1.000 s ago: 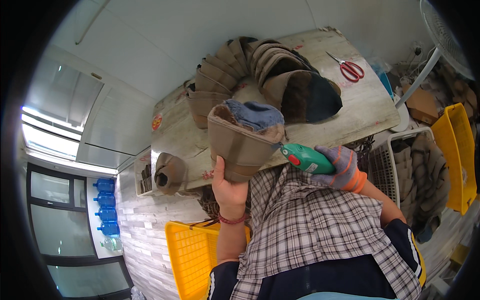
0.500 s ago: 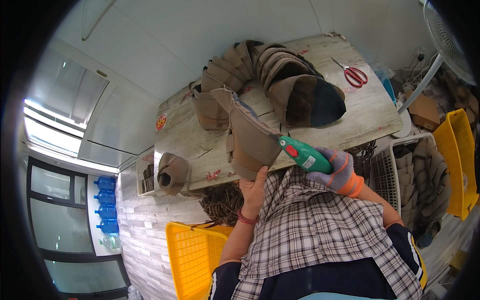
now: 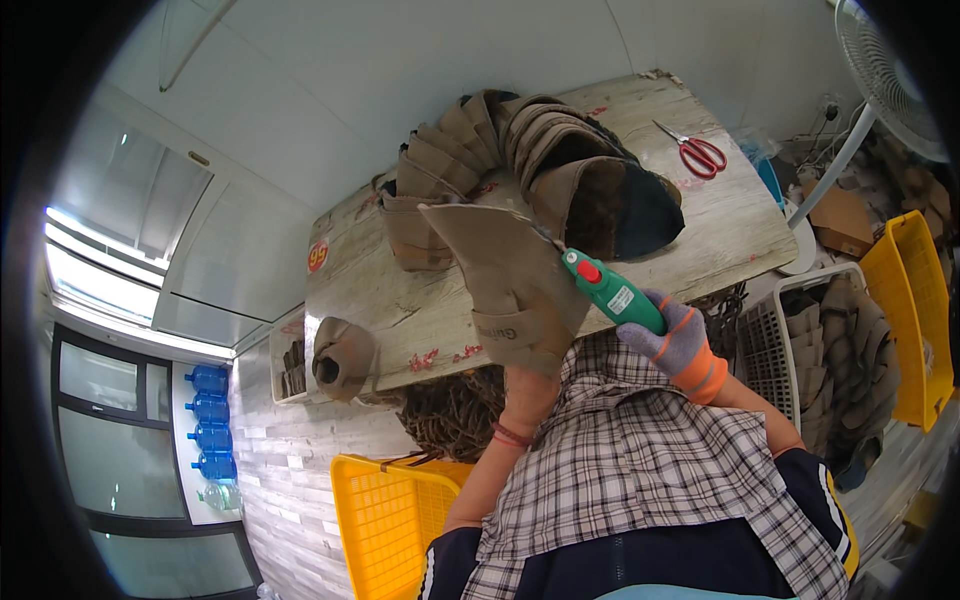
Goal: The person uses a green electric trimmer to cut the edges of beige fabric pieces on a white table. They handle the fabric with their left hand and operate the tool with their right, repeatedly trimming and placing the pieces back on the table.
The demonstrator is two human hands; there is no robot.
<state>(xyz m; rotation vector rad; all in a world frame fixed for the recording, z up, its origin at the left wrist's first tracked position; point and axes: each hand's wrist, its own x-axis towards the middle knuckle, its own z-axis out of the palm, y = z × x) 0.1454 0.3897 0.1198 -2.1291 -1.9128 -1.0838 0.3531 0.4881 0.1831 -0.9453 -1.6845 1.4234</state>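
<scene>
Two hands are working on one brown upper [image 3: 510, 262], raised at the near edge of the bench [image 3: 735, 235]!
Far left, blue water bottles [image 3: 211, 410] are standing in line; a yellow basket [image 3: 362, 505] is waiting below a lone brown piece [image 3: 352, 345] that is sitting at the bench's left end. Behind, a curved row of brown pieces [image 3: 436, 165] is leaning across the bench. Front and centre, the bare left hand [image 3: 532, 390] is holding the upper aloft, its grip clamped on the lower end, fingers mostly hidden. Now the green tool [image 3: 615, 292]: its tip is sitting right at the upper's right edge, and the gloved right hand [image 3: 678, 345] is wrapping its grip around the body. Farther right, red-handled scissors [image 3: 704, 158] are lying on the bench, while a pale basket [image 3: 770, 345] is carrying more pieces.
</scene>
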